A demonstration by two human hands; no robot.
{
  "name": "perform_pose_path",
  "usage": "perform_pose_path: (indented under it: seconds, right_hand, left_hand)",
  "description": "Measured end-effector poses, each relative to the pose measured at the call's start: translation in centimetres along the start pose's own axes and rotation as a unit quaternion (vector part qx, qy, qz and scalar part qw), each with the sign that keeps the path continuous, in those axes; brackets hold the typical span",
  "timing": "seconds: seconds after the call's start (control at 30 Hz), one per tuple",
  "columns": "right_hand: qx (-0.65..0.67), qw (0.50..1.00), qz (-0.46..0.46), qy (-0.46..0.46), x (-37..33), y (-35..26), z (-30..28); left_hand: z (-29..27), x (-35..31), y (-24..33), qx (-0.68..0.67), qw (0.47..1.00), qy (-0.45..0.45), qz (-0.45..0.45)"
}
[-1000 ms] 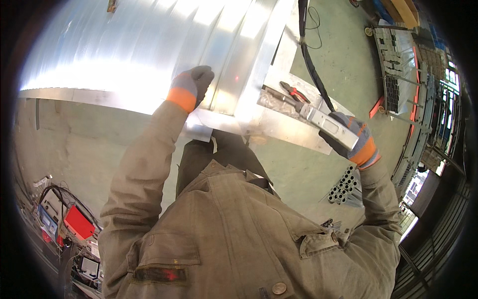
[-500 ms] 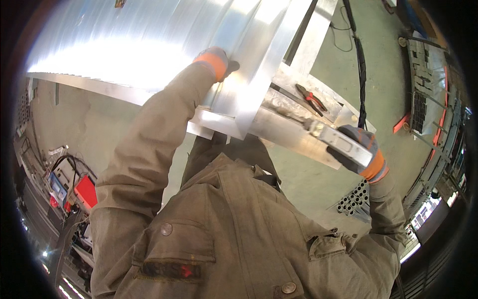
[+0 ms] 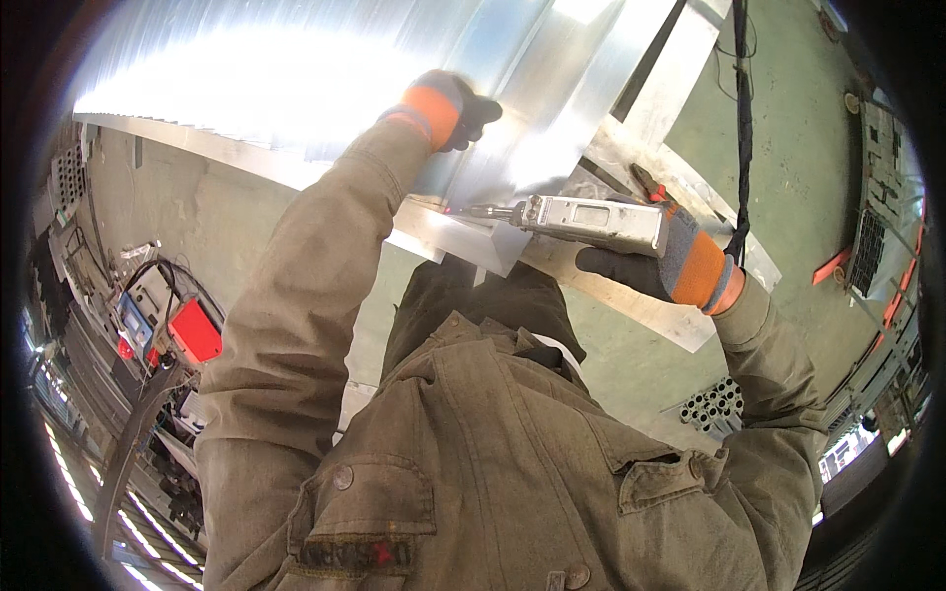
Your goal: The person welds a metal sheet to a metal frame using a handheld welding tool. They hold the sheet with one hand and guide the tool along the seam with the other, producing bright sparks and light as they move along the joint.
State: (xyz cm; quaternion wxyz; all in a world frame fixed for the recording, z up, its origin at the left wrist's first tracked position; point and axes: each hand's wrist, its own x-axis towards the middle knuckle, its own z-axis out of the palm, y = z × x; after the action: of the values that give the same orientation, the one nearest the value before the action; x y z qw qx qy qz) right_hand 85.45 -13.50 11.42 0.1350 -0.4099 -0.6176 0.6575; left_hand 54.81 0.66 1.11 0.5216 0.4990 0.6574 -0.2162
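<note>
In my right hand, gloved in grey and orange, is a silver laser welding gun, its narrow nozzle pointing left. The tip, with a small red light beside it, is close to the front edge of a ribbed, shiny metal panel. Whether tip and metal touch I cannot tell. My left hand, gloved alike, is over the panel beyond the nozzle with its fingers curled; its palm side is hidden. Red-handled pliers lie just past my right hand, which partly covers them.
A metal beam sticks out to the right under the gun. A black sleeved cable runs down behind my right hand. Several stacked tubes lie on the floor at right. A red box stands among equipment at left. Racks line the far right.
My right hand has brought the welding gun leftward, its nozzle now at the panel's edge. My left hand has shifted slightly right and up. The whole view has moved a little.
</note>
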Motion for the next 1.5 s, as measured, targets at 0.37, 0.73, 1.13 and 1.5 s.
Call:
perform_pose_path:
  seconds: [0.37,0.73,1.13,1.5]
  right_hand:
    - [0.023,0.999,-0.004,-0.032,1.3,1.8,0.1]
    - [0.056,0.997,0.018,-0.054,1.9,2.9,0.3]
    - [0.083,0.991,0.055,-0.093,2.4,3.5,0.0]
    - [0.521,0.831,0.195,0.000,-1.9,15.4,-0.8]
  left_hand:
    - [0.3,1.4,1.2,0.123,0.992,0.008,0.010]
    - [0.4,1.0,0.7,0.082,0.996,0.019,0.032]
    - [0.3,1.0,1.0,0.104,0.994,0.018,0.021]
    - [0.2,3.2,1.7,0.242,0.969,-0.051,0.001]
